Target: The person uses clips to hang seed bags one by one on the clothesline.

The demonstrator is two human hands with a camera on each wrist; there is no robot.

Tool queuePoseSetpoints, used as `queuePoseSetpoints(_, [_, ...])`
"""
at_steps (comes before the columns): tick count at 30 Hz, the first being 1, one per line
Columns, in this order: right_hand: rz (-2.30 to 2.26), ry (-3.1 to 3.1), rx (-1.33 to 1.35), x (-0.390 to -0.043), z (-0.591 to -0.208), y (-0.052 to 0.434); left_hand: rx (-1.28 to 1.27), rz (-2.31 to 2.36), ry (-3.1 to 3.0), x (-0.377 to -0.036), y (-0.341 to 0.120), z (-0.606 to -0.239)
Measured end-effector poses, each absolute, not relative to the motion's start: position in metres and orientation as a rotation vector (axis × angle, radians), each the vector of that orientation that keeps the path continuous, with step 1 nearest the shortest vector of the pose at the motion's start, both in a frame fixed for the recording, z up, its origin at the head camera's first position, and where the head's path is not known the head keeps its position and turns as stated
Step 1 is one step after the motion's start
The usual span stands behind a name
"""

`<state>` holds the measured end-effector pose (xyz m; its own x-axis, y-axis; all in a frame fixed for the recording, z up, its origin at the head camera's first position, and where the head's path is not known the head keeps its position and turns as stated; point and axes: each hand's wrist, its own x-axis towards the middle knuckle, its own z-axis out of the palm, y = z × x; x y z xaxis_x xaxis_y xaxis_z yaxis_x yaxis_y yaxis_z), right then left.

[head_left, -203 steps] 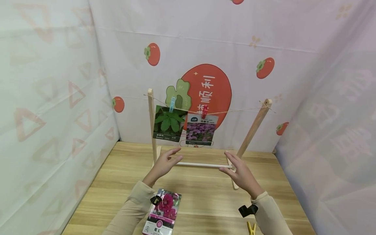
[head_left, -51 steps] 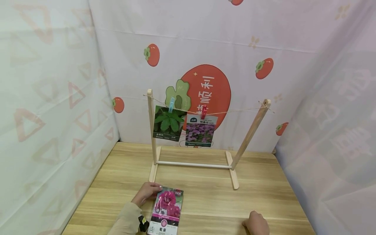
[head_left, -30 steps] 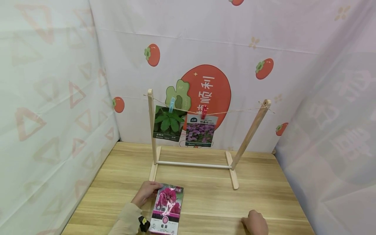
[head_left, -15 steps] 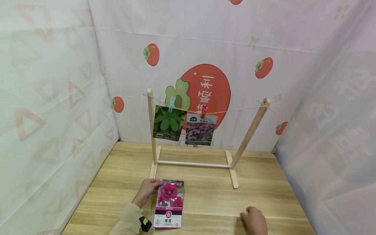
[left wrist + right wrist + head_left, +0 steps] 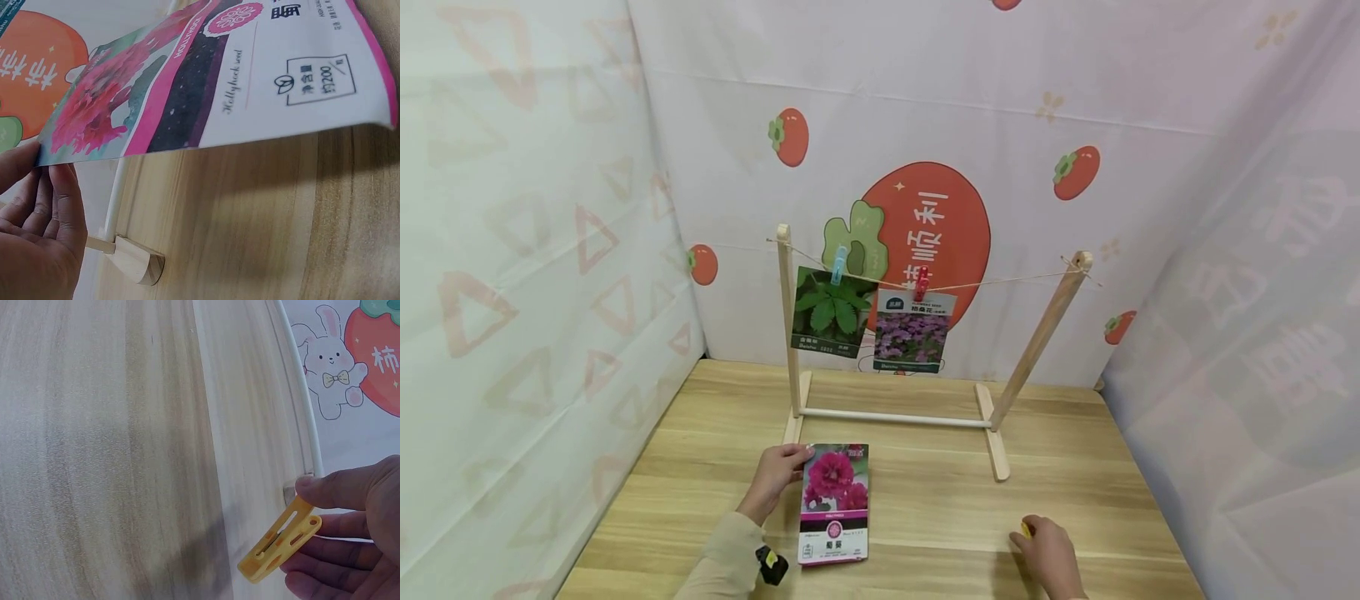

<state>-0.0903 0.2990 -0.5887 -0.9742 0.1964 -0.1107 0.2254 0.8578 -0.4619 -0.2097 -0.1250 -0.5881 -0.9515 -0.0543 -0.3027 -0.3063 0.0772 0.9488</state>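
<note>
My left hand (image 5: 778,475) pinches the top left corner of a pink flower seed packet (image 5: 835,502) and holds it lifted off the wooden table (image 5: 925,508). In the left wrist view the packet (image 5: 237,81) hangs tilted above the wood, my fingers (image 5: 59,200) at its corner. My right hand (image 5: 1048,554) is low at the front right and pinches a yellow clothespin (image 5: 281,540), whose tip shows in the head view (image 5: 1026,528). Behind stands a wooden rack (image 5: 1037,350) with a string carrying two packets: a green leaf one (image 5: 831,315) on a blue clip and a purple flower one (image 5: 913,333) on a red clip.
Printed cloth walls close the table in on the left, back and right. The rack's feet (image 5: 996,446) and cross rod (image 5: 895,418) lie mid-table. The string's right half (image 5: 1015,281) carries nothing.
My left hand has lifted the pink packet off the table and brought it up and forward. My right hand has picked up the yellow clothespin and risen slightly.
</note>
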Motion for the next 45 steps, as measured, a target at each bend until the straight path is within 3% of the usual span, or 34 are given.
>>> queuePoseSetpoints(18, [-0.924, 3.066, 0.301, -0.109, -0.566, 0.294, -0.376, 1.984, 2.197, -0.213, -0.121, -0.573])
queuePoseSetpoints(45, [-1.13, 3.072, 0.36, -0.12, -0.528, 0.28, 0.0, 1.895, 2.626, -0.21, -0.114, -0.536])
